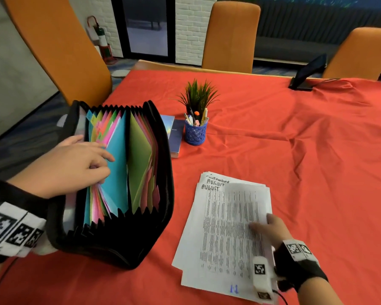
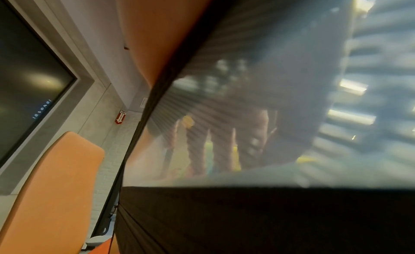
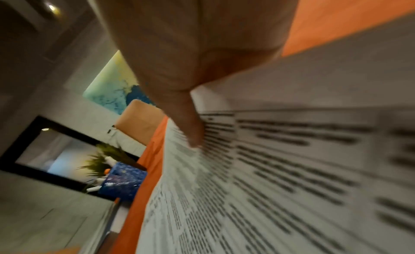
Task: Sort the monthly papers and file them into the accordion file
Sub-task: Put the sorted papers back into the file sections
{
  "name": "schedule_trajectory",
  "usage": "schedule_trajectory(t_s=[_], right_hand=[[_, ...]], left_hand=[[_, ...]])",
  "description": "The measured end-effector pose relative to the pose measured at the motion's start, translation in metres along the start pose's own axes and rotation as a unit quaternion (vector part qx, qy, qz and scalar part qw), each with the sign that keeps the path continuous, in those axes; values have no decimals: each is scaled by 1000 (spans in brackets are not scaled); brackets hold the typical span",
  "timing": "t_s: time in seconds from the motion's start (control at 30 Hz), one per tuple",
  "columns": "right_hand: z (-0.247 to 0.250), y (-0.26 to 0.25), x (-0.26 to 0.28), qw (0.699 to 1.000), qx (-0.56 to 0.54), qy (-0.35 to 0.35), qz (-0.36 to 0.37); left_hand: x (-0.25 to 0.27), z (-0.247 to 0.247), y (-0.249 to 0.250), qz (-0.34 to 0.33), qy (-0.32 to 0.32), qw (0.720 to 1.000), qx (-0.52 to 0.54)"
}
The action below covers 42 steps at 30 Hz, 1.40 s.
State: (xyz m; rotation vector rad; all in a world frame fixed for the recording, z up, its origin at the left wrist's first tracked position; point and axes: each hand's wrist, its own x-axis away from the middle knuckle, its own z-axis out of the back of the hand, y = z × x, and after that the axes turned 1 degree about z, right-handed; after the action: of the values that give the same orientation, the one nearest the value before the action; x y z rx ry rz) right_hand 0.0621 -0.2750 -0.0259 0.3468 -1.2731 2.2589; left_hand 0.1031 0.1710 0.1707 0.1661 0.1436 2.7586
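on the papers (image 1: 227, 227), right hand (image 1: 271, 230) seemingly pinching top sheet.

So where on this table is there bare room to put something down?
The widest bare red cloth lies right of the pen cup, beyond the paper stack. A narrow strip separates the stack from the accordion file. It is crowded around the cup, plant and book.

matt red cloth (image 1: 273, 133), white paper sheets (image 1: 218, 238)

orange chairs (image 1: 231, 36) ring the red-clothed table (image 1: 295, 139); white brick wall (image 1: 190, 29) behind
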Motion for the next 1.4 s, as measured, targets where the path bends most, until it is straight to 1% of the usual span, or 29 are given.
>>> schedule_trajectory(t_s=[0.07,0.1,0.17,0.2,0.27,0.3,0.33,0.4,0.47,0.57,0.6,0.63,0.7,0.73,0.8,0.83,0.93,0.97,1.0,1.1,1.13,1.2,1.27,1.3,1.33,1.4], right_hand=[[13,-16,16,997,-26,-7,73],[24,-29,23,994,-16,-7,110],[52,-60,33,978,40,31,202],[67,-81,40,965,67,65,245],[99,-134,63,936,63,137,317],[116,-164,76,928,47,147,338],[129,-192,88,927,25,133,349],[150,-241,102,935,-14,83,345],[156,-281,107,943,10,47,328],[135,-334,121,947,101,-64,298],[124,-347,125,944,147,-86,284],[113,-358,127,934,208,-92,277],[88,-375,122,905,309,-64,283],[74,-383,120,884,362,-40,293],[46,-399,114,829,461,-1,317],[31,-406,113,810,490,-2,322],[-6,-426,106,774,546,-3,320],[-16,-431,106,766,558,5,319],[-23,-437,103,765,556,15,325],[-40,-456,95,773,533,34,343],[-43,-462,92,771,531,38,349],[-50,-468,84,759,542,53,357],[-58,-466,74,742,565,64,355],[-62,-462,72,728,587,74,347],[-67,-454,75,722,597,78,341],[-76,-434,87,732,598,47,322]], left_hand=[[0,2,6,-4,0,1000,-4],[0,3,10,-9,1,1000,-6],[-2,4,15,-22,11,1000,-11],[-3,4,17,-28,18,999,-15],[-5,3,21,-33,32,999,-22],[-6,3,22,-34,33,999,-21],[-7,3,23,-33,30,999,-17],[-7,4,25,-37,27,999,-5],[-8,5,24,-46,28,999,1],[-7,5,21,-53,32,998,-2],[-6,5,20,-57,36,998,-7],[-4,4,19,-60,40,997,-9],[-2,4,16,-61,43,997,1],[-1,3,14,-59,43,997,7],[-1,2,12,-58,43,997,12],[-1,1,10,-59,43,997,15],[-3,-2,8,-66,51,996,16],[-3,-3,7,-66,51,996,18],[-4,-4,6,-67,52,996,22],[-4,-5,5,-86,60,994,27],[-4,-5,5,-92,62,993,24],[-5,-6,5,-97,65,993,23],[-5,-5,5,-98,64,993,19],[-5,-5,5,-94,62,993,20],[-3,-5,4,-89,59,994,23],[0,-5,4,-79,63,995,26]])
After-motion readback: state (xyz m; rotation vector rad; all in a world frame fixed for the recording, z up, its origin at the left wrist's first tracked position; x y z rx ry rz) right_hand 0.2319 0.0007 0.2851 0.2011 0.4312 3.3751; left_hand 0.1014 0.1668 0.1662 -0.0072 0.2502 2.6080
